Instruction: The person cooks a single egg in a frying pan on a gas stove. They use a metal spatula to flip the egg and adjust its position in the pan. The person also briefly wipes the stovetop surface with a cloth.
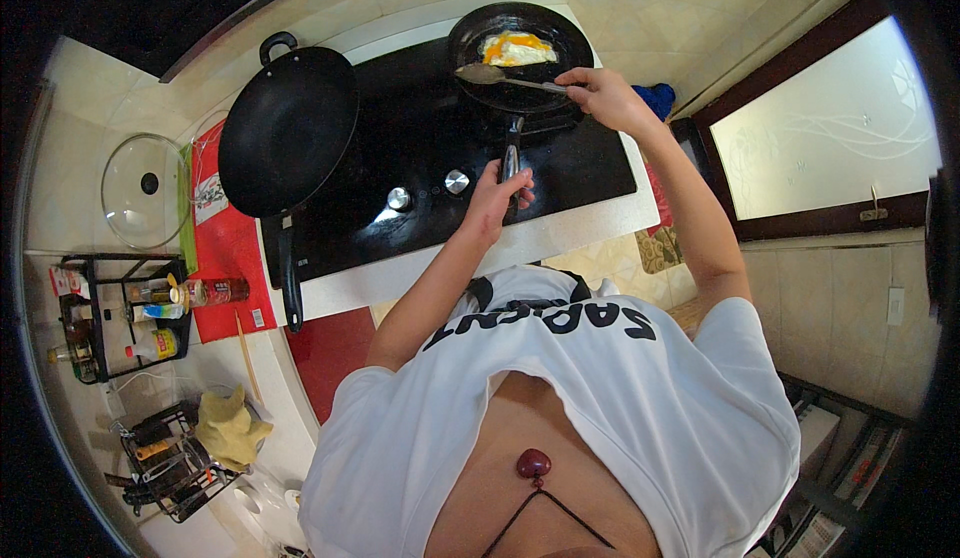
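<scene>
My left hand (pixel 498 196) grips the handle (pixel 511 159) of a black frying pan (pixel 491 99) at the back right of the cooktop. In the pan lies an egg (pixel 520 49) with white and orange-yellow yolk, near the far side. A metal spoon (pixel 484 73) is held by its handle end in my right hand (pixel 600 97), above the pan's right rim. The spoon's bowl hangs over the near left part of the pan, in front of the egg. Whether it touches the pan surface I cannot tell.
A black wok (pixel 289 134) stands on the left of the glass cooktop (pixel 409 123), its handle (pixel 291 280) reaching past the front edge. Two silver knobs (pixel 456 181) sit near my left hand. A glass lid (pixel 148 209) and a bottle rack (pixel 135 258) are farther left.
</scene>
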